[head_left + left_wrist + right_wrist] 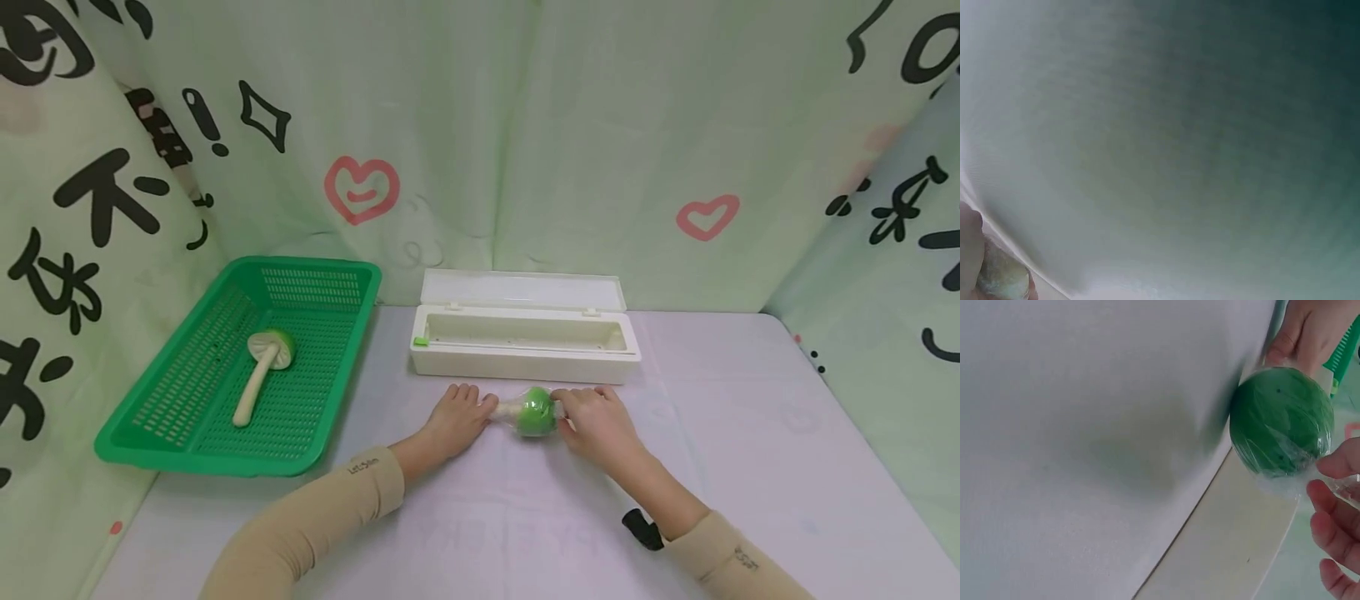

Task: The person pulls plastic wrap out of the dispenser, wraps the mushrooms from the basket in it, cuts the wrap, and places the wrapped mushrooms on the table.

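Note:
A toy-like mushroom with a green cap (537, 412) lies wrapped in clear plastic film on the table, just in front of a long white box. My left hand (459, 421) grips its pale stem end. From the other side, my right hand (600, 421) pinches the gathered film (1294, 480) beside the cap. The right wrist view shows the film stretched tight over the green cap (1280, 419), with the left hand behind it. In the left wrist view only a bit of the hand and a film-covered piece (1004, 272) show at the lower left corner.
The long white box (525, 367) stands with its lid (522, 290) raised behind my hands. A green basket (217, 463) at the left holds another green-capped mushroom (258, 387). Printed curtains (570, 125) close off the back and sides of the pale table (750, 433).

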Demonstrator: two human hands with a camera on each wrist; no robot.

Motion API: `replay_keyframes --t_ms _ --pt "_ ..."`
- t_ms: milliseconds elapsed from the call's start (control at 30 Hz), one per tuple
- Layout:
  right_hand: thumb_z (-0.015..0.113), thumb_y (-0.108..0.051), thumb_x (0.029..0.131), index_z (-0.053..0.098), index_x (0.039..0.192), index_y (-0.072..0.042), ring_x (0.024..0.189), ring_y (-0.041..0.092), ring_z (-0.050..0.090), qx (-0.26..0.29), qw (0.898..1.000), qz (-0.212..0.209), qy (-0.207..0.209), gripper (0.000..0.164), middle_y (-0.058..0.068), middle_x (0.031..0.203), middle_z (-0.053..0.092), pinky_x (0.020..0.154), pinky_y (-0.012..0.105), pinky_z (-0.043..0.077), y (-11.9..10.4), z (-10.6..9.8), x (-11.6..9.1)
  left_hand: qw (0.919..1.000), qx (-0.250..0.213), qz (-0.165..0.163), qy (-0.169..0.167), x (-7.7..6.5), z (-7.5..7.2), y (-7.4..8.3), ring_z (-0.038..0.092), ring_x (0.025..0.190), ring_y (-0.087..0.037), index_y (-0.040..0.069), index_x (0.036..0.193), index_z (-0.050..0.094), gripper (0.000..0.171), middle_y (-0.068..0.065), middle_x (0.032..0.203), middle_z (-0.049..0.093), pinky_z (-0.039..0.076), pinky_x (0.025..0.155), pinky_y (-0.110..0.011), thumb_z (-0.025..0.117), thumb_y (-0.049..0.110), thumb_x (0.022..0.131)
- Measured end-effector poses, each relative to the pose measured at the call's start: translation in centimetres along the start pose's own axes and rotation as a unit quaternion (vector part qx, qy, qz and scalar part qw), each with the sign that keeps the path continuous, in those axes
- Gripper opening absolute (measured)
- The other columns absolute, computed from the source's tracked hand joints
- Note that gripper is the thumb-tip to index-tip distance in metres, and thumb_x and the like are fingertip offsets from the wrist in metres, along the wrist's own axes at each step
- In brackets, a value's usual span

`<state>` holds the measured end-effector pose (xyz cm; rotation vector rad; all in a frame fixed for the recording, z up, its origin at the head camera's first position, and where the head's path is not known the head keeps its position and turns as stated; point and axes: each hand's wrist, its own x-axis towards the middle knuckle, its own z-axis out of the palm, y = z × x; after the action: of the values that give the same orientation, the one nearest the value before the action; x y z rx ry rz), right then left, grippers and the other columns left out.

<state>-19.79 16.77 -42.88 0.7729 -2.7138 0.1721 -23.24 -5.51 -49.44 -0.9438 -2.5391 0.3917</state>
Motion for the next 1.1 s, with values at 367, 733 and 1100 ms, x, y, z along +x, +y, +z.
replay_keyframes --t_ms 367,733,1100 --pt "0.053 -0.034 0.088 0.049 0.100 -0.010 0.090 0.023 0.049 -0.028 0.992 -0.124 0.011 0.028 0.005 0.097 0.048 0.084 0.043 0.035 1.0 2.9 0.2 0.9997 0.024 0.006 -0.005 -0.2 -0.1 0.1 0.045 0.071 -0.013 0.016 0.091 0.037 0.024 0.001 0.072 0.044 0.032 0.065 -0.024 0.049 0.036 0.091" --pt "0.066 -0.057 0.071 0.025 0.138 -0.010 0.118 0.033 0.039 0.020 0.996 -0.068 -0.060 0.091 0.018 0.135 0.033 0.090 0.051 0.032 1.0 4.3 0.7 0.9999 0.012 0.009 -0.007 0.0 0.3 0.2 0.048 0.073 -0.014 0.017 0.095 0.039 0.021 0.001 0.074 0.046 0.035 0.067 -0.026 0.046 0.037 0.093" --pt "0.071 -0.049 0.071 0.045 0.121 -0.003 0.098 0.028 0.048 -0.011 0.994 -0.106 -0.030 0.073 0.017 0.110 0.048 0.081 0.044 0.037 0.3 4.8 1.5 0.9991 0.037 0.017 -0.014 -0.2 0.0 0.3 0.047 0.073 -0.013 0.016 0.094 0.038 0.024 0.002 0.074 0.046 0.032 0.066 -0.023 0.047 0.038 0.092"
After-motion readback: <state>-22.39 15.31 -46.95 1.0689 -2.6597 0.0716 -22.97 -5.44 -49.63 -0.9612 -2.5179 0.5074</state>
